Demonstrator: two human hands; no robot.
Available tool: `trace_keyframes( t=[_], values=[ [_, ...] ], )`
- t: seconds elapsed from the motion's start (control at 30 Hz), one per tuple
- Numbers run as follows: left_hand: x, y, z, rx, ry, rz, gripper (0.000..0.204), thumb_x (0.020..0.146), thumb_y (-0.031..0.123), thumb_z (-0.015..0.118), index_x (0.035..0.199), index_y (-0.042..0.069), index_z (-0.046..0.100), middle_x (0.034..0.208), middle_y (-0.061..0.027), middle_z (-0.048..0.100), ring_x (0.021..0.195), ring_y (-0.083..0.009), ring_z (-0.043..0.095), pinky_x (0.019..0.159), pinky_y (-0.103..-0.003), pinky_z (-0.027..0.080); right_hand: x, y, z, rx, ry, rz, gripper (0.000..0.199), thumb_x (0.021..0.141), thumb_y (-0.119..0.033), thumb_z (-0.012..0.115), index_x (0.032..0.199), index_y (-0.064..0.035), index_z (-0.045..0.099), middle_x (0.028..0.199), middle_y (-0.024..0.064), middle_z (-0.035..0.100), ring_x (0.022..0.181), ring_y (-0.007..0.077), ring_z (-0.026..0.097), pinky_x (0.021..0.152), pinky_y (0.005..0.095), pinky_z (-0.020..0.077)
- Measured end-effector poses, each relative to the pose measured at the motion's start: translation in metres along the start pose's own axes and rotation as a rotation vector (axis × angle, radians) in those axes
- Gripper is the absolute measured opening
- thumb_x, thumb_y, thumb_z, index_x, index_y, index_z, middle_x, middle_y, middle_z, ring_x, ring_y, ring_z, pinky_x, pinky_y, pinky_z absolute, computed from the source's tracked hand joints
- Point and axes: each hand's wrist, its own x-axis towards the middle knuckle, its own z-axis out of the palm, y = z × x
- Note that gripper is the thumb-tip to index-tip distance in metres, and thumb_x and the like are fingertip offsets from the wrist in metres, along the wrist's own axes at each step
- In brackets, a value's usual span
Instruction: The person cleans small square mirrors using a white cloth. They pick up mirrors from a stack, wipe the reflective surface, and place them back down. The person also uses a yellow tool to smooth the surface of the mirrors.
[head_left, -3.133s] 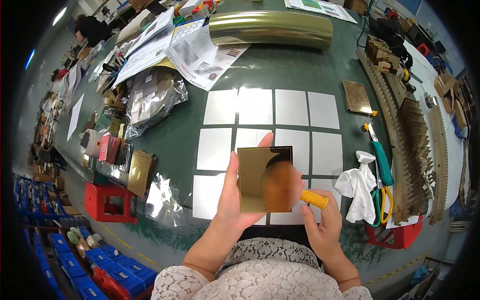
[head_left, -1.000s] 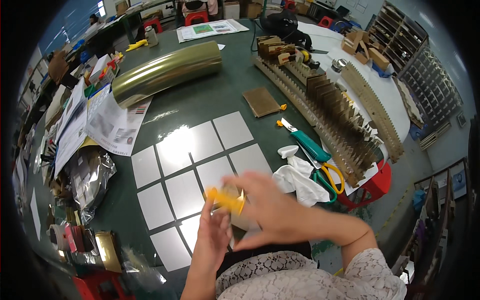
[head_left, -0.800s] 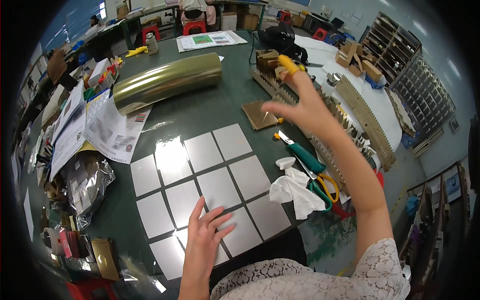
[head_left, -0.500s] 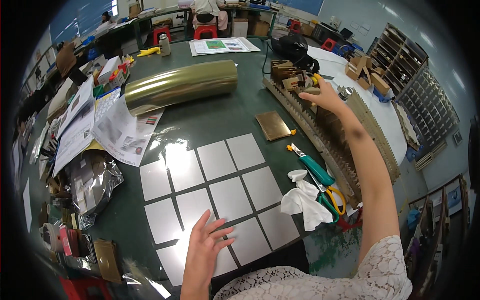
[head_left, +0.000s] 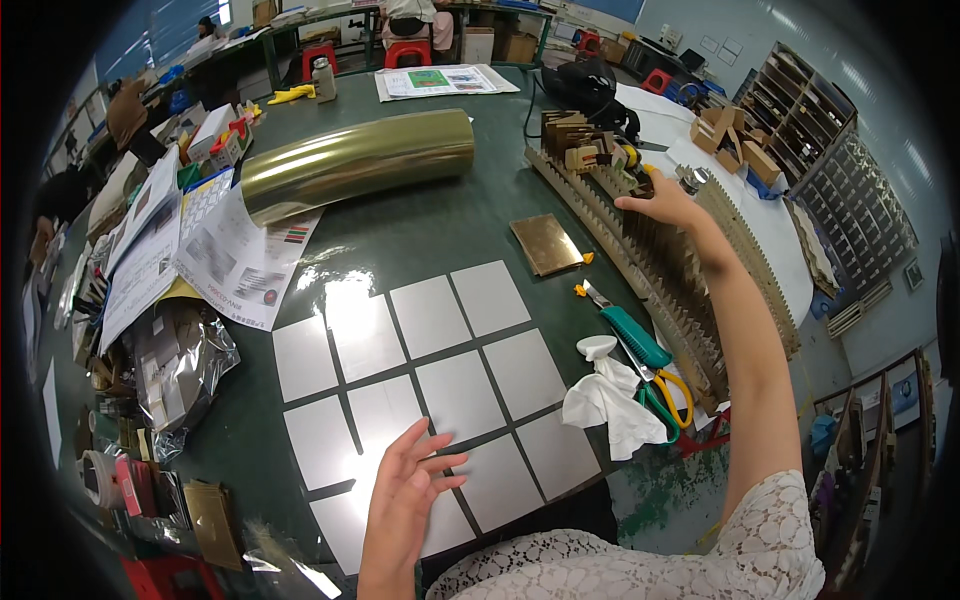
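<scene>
Several silver-grey square plates (head_left: pixel 460 397) lie in a grid of rows on the dark green table. Above the near plates hovers my left hand (head_left: pixel 405 490), open, its fingers loosely curled and apart. My right hand (head_left: pixel 665 200) reaches to a long toothed rack (head_left: pixel 620 235) on the right, which holds thin brown slats. Its thumb stands apart from the index finger, and a yellow bit shows at the fingertip; the other fingers are partly hidden. A gold-coloured flat plate (head_left: pixel 545 246) lies left of the rack, with a small yellow piece at its corner.
A green-handled cutter (head_left: pixel 637 337), yellow-handled scissors (head_left: pixel 675 398) and a crumpled white cloth (head_left: pixel 612 405) lie right of the plates. A gold film roll (head_left: pixel 360 165) spans the back. Printed papers (head_left: pixel 235 255) and a clear plastic bag (head_left: pixel 185 375) crowd the left.
My right hand has shifted slightly right and nearer along the rack. My left hand stays almost in place. The whole view has moved a little.
</scene>
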Motion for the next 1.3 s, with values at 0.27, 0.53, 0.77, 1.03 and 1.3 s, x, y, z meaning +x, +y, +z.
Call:
trace_keyframes(
  t=[0.27, 0.53, 0.77, 1.03, 1.3],
  values=[
    [0.0, -0.002, 0.001, 0.0, -0.013, -0.025, 0.059, 0.093, 0.023, 0.052, 0.142, -0.003, 0.033, 0.132, -0.0229, 0.048, 0.115, -0.0297, 0.055, 0.094, -0.04, 0.047, -0.005, -0.006, -0.002, -0.037, -0.014, 0.037, 0.11, 0.059, -0.075, 0.071, 0.133, 0.0026, 0.045, 0.124, 0.0286, 0.056, 0.118, 0.0394, 0.055, 0.099, 0.0431, 0.0431],
    [0.0, -0.005, -0.003, -0.024, -0.029, -0.012, 0.053, 0.094, 0.017, 0.049, 0.14, -0.003, 0.035, 0.132, -0.0221, 0.049, 0.114, -0.0293, 0.056, 0.094, -0.04, 0.048, -0.011, -0.015, -0.005, -0.052, -0.044, 0.049, 0.113, 0.059, -0.077, 0.07, 0.135, 0.0025, 0.044, 0.126, 0.0289, 0.055, 0.12, 0.0401, 0.053, 0.101, 0.0424, 0.0417],
    [0.002, -0.006, -0.004, -0.023, -0.019, -0.019, 0.05, 0.094, 0.016, 0.047, 0.139, -0.003, 0.037, 0.131, -0.022, 0.049, 0.113, -0.0291, 0.057, 0.093, -0.04, 0.048, -0.005, -0.01, -0.01, 0.032, -0.046, 0.003, 0.118, 0.06, -0.079, 0.068, 0.136, 0.0069, 0.041, 0.128, 0.0316, 0.053, 0.122, 0.0408, 0.051, 0.103, 0.0411, 0.0403],
    [0.003, -0.007, -0.006, -0.045, -0.01, -0.017, 0.049, 0.094, 0.015, 0.047, 0.138, -0.004, 0.038, 0.131, -0.0222, 0.05, 0.113, -0.0292, 0.057, 0.092, -0.039, 0.049, -0.011, -0.035, -0.007, 0.029, -0.125, 0.004, 0.118, 0.063, -0.078, 0.067, 0.138, 0.0082, 0.037, 0.13, 0.033, 0.05, 0.124, 0.0408, 0.05, 0.105, 0.0416, 0.039],
    [0.002, -0.008, -0.011, -0.052, 0.004, -0.017, 0.048, 0.094, 0.014, 0.047, 0.138, -0.004, 0.038, 0.13, -0.0221, 0.05, 0.112, -0.0293, 0.057, 0.091, -0.038, 0.049, -0.01, -0.039, -0.007, 0.032, -0.112, 0.014, 0.119, 0.063, -0.078, 0.067, 0.138, 0.0082, 0.035, 0.13, 0.0335, 0.051, 0.124, 0.0411, 0.05, 0.105, 0.043, 0.0387]
  ],
)
